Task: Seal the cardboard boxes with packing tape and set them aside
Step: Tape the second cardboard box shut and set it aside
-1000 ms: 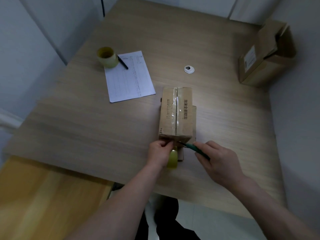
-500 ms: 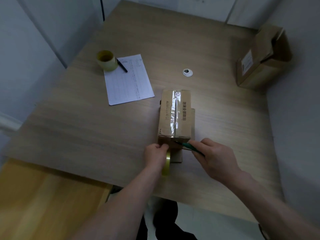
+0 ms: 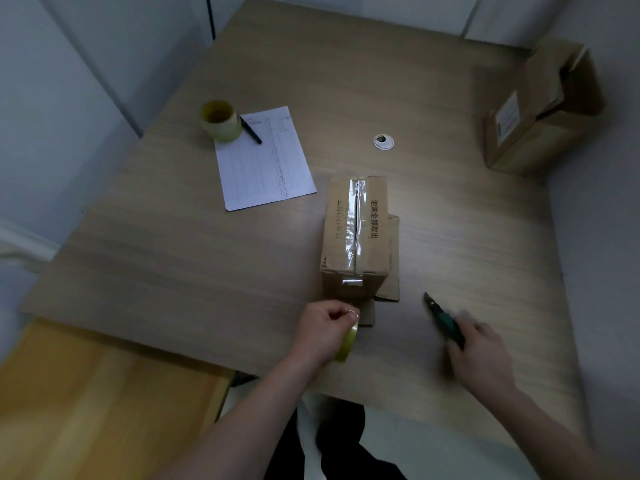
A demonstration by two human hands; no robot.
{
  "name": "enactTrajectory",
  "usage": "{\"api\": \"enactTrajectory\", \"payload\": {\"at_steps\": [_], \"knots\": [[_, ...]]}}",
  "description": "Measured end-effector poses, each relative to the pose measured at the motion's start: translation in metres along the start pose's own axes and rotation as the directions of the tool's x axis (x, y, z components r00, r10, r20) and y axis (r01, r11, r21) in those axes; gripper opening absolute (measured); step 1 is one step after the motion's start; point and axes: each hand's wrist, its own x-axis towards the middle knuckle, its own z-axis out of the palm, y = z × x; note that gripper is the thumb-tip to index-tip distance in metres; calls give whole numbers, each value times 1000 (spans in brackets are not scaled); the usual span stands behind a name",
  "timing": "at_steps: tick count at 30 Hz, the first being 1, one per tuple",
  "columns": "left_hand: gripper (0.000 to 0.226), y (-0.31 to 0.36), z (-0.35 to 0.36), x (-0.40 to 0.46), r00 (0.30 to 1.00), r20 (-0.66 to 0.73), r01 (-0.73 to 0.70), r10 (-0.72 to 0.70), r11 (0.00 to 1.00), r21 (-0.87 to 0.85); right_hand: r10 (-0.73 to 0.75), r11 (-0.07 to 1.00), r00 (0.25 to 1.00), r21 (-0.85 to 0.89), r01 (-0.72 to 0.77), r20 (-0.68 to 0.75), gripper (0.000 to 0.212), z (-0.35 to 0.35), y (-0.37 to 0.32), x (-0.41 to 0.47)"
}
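Both hands had pulled back: left hand point(image 3: 327, 332) gripping the tape roll point(image 3: 347, 342), right hand point(image 3: 479, 351) holding the cutter point(image 3: 443, 320). Tape was severed; the sealed box point(image 3: 356, 237) sat mid-bench point(image 3: 173, 265), ready to set aside.

Your single head camera looks forward and steeply down at table point(image 3: 173, 258); wide-angle, close over near edge, your forearms entering from bottom, walls bending at frame edges.
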Motion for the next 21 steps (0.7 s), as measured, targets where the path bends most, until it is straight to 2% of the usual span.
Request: {"api": "enactTrajectory", "payload": {"at_steps": [1,2,3,4,5,6,7,9,12,14,16,18,20,21], "knots": [[7,1,1,-2,1000,15,-16,16,1000,6,-2,1000,999,-11,1,-40,52,-2,-9,-1],[8,3,1,-4,999,27,-40,40,999,14,-24,998,994,57,30,-108,51,-6,-21,-3],[9,4,2,-7,997,36,-67,66,998,21,-48,974,983,211,85,-175,49,-12,-36,-8],[10,6,3,-9,995,44,-91,90,996,15,-63,895,976,422,147,-206,46,-20,-53,-16],[12,8,3,-11,992,55,-110,110,994,-6,-84,763,980,620,181,-183,44,-28,-70,-24],[14,10,4,-13,990,67,-125,128,991,-47,-140,630,984,756,175,-111,44,-35,-85,-33],[17,13,4,-15,987,75,-131,139,986,-99,-211,542,977,829,136,-22,45,-39,-98,-41],[21,19,3,-20,985,86,-130,150,970,-203,-303,442,945,897,27,121,48,-41,-115,-56],[26,22,1,-25,979,95,-156,180,963,-218,-269,282,946,954,-103,182,48,-42,-130,-64],[27,20,2,-27,966,112,-216,232,967,-133,-227,215,955,966,-141,190,42,-42,-136,-66],[22,17,2,-31,947,114,-292,300,953,-80,-193,201,964,969,-142,182,30,-42,-142,-66],[30,15,2,-33,923,108,-371,368,929,1,-190,183,968,974,-131,166,22,-43,-145,-67],[39,12,-3,-34,880,103,-474,463,868,148,-189,147,967,978,-145,171,20,-45,-146,-67],[39,11,-7,-34,843,107,-536,528,803,260,-180,149,967,977,-155,181,19,-44,-145,-67]]}}
